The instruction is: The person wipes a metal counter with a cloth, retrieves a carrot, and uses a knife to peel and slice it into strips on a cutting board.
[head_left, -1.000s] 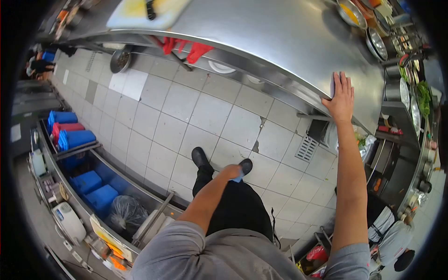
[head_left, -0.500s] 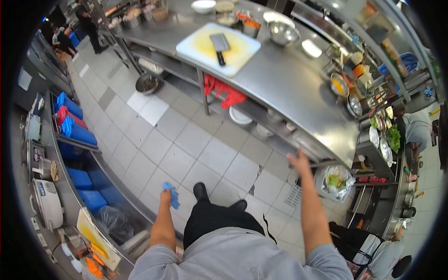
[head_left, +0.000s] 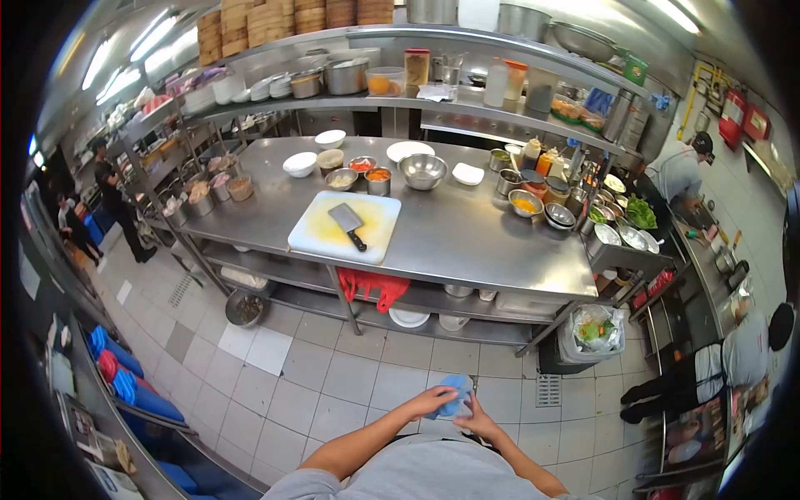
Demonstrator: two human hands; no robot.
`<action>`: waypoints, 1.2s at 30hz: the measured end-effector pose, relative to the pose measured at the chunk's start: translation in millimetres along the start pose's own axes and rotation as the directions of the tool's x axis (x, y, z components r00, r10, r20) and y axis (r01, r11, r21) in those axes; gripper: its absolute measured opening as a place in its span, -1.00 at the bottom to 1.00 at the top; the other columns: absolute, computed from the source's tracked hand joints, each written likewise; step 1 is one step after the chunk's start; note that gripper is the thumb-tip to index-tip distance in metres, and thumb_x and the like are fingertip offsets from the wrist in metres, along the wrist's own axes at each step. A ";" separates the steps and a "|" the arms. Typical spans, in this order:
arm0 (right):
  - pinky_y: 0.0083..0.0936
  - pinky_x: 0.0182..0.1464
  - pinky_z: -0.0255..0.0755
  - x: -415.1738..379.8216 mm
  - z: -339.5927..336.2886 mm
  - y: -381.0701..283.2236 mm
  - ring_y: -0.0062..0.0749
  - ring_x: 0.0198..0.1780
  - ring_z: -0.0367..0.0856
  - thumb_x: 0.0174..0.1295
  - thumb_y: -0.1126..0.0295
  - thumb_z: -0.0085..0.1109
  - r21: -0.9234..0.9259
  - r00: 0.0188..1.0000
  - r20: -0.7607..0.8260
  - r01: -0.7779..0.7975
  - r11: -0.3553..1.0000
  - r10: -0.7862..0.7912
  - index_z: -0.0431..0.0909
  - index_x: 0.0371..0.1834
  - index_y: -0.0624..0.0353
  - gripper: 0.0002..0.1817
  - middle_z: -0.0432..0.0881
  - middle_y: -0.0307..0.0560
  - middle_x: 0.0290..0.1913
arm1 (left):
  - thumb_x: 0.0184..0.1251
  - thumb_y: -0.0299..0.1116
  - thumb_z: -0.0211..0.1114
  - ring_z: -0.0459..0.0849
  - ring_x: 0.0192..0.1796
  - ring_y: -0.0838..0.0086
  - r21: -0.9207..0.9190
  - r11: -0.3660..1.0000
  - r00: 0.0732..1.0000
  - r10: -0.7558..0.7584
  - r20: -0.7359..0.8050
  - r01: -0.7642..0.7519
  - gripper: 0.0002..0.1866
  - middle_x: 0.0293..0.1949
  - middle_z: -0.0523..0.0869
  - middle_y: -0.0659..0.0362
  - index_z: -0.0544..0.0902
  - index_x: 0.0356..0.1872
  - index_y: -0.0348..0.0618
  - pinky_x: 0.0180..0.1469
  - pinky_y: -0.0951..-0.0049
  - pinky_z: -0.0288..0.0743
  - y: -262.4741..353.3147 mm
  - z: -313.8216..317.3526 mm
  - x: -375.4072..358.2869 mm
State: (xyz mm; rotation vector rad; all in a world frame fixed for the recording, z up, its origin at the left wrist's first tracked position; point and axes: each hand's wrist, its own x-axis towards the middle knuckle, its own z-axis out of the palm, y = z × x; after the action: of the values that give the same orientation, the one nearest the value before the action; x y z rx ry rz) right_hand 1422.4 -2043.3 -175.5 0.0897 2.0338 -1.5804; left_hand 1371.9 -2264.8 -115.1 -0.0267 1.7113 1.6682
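Note:
Both of my hands are low in front of my body, above the tiled floor. My left hand [head_left: 429, 403] is closed on a crumpled light-blue glove [head_left: 455, 396]; its thin folds make the exact shape hard to read. From the other side, my right hand [head_left: 478, 422] meets the same glove, with thumb and fingers bent in at its edge. Past them, a cleaver [head_left: 347, 223] with a black handle lies on a yellow-stained white cutting board [head_left: 307, 242] on the steel table [head_left: 467, 242].
Bowls and tubs of ingredients stand along the table's back, including a steel bowl [head_left: 423, 172]. A lined bin [head_left: 567, 354] stands at the table's right end. Red cloth [head_left: 372, 287] hangs below the front edge. One person [head_left: 708, 367] is close on my right; others work farther off.
The view has tilted up and turned toward the table. My hands, apart before, have come together in front of me, and my right hand has come to the blue glove.

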 end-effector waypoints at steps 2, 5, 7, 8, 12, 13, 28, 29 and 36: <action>-0.34 0.20 0.46 -1.8 23.0 -36.9 -0.32 0.18 0.55 0.08 0.32 0.48 0.177 0.977 -0.115 0.196 0.965 -0.177 0.17 0.43 0.22 -0.12 0.42 0.04 0.32 | 0.50 0.02 0.14 0.49 0.26 0.43 -0.234 0.967 0.946 0.162 0.280 -0.097 -0.45 0.28 0.52 0.16 0.45 0.35 -0.09 0.24 0.29 0.40 24.4 7.5 -12.4; -0.38 0.13 0.50 2.8 21.5 -62.5 -0.37 0.11 0.58 0.09 0.36 0.46 0.185 0.959 -0.188 0.247 0.951 -0.212 0.38 0.29 0.16 -0.33 0.57 -0.11 0.15 | 0.54 -0.01 0.08 0.40 0.37 0.43 -0.328 0.944 0.942 0.145 0.304 -0.040 -0.47 0.37 0.44 0.21 0.41 0.39 -0.06 0.35 0.27 0.31 24.2 -8.7 -27.5; -0.38 0.12 0.50 -3.0 15.2 -64.8 -0.38 0.10 0.59 0.09 0.38 0.42 0.171 0.954 -0.174 0.273 0.946 -0.244 0.46 0.22 0.16 -0.42 0.64 -0.12 0.05 | 0.54 -0.03 0.09 0.38 0.39 0.42 -0.234 0.972 0.939 0.087 0.332 -0.008 -0.50 0.35 0.46 0.21 0.44 0.38 0.00 0.36 0.34 0.29 1.9 -28.9 -36.9; -0.39 0.13 0.50 -5.2 7.9 -55.9 -0.36 0.09 0.60 0.07 0.34 0.43 -0.118 0.956 -0.180 0.215 0.970 -0.233 0.46 0.21 0.17 -0.40 0.65 -0.08 0.05 | 0.53 -0.06 0.10 0.36 0.40 0.41 -0.142 0.990 0.936 0.025 0.350 0.027 -0.53 0.33 0.48 0.22 0.47 0.36 0.06 0.37 0.40 0.27 -20.9 -41.3 -39.5; -0.33 0.14 0.51 2.9 -29.8 38.2 -0.09 0.06 0.66 -0.02 0.22 0.39 -0.425 0.945 -0.258 0.077 0.902 -0.202 0.54 0.15 0.10 -0.40 0.68 0.11 0.02 | 0.45 -0.12 0.22 0.55 0.25 0.37 -0.007 1.000 0.958 0.001 0.287 0.002 -0.55 0.12 0.66 0.17 0.56 0.23 -0.16 0.29 0.40 0.40 -233.7 -86.4 -10.1; -0.31 0.12 0.52 16.4 -51.1 102.6 -0.09 0.06 0.67 -0.03 0.25 0.36 -0.412 0.964 -0.138 0.153 0.898 -0.227 0.57 0.10 0.16 -0.45 0.67 0.16 0.04 | 0.45 -0.12 0.22 0.55 0.25 0.37 -0.001 1.000 0.953 0.000 0.302 0.000 -0.55 0.12 0.66 0.17 0.56 0.23 -0.16 0.29 0.40 0.40 -228.7 -85.6 -8.9; -0.07 0.07 0.49 136.3 -77.3 -200.0 -0.27 0.23 0.49 0.16 0.13 0.43 0.465 0.937 -0.333 0.259 0.846 -0.104 0.27 0.39 -0.01 -0.25 0.46 -0.12 0.27 | 0.40 -0.18 0.27 0.62 0.06 0.40 0.014 0.999 0.983 -0.043 0.177 0.042 -0.67 -0.04 0.70 0.18 0.61 0.07 -0.11 0.12 0.42 0.49 -236.2 -123.4 -59.0; -0.08 0.10 0.48 154.0 -78.0 -231.7 -0.26 0.27 0.45 0.16 0.12 0.43 0.485 0.939 -0.286 0.315 0.816 -0.192 0.20 0.44 0.01 -0.18 0.42 -0.11 0.30 | 0.39 -0.18 0.27 0.63 0.05 0.40 0.017 0.999 0.986 -0.042 0.159 0.040 -0.68 -0.05 0.70 0.18 0.62 0.06 -0.10 0.11 0.42 0.50 -233.1 -131.2 -55.7; -0.24 0.27 0.40 289.0 -163.7 -375.0 -0.16 0.35 0.42 0.12 0.05 0.46 -0.331 0.922 -0.160 0.287 0.899 -0.353 0.18 0.48 0.23 -0.05 0.41 0.07 0.35 | 0.37 -0.20 0.29 0.66 -0.04 0.42 0.054 0.998 0.999 0.032 -0.035 -0.030 -0.73 -0.13 0.71 0.18 0.64 -0.02 -0.08 0.03 0.43 0.54 -214.0 -178.4 -12.6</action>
State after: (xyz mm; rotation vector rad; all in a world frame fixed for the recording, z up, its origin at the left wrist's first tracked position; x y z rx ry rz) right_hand 974.2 -2088.3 43.8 -0.2108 2.5476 -1.4744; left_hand 1401.3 -2459.8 -312.3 -0.0051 1.7907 1.6529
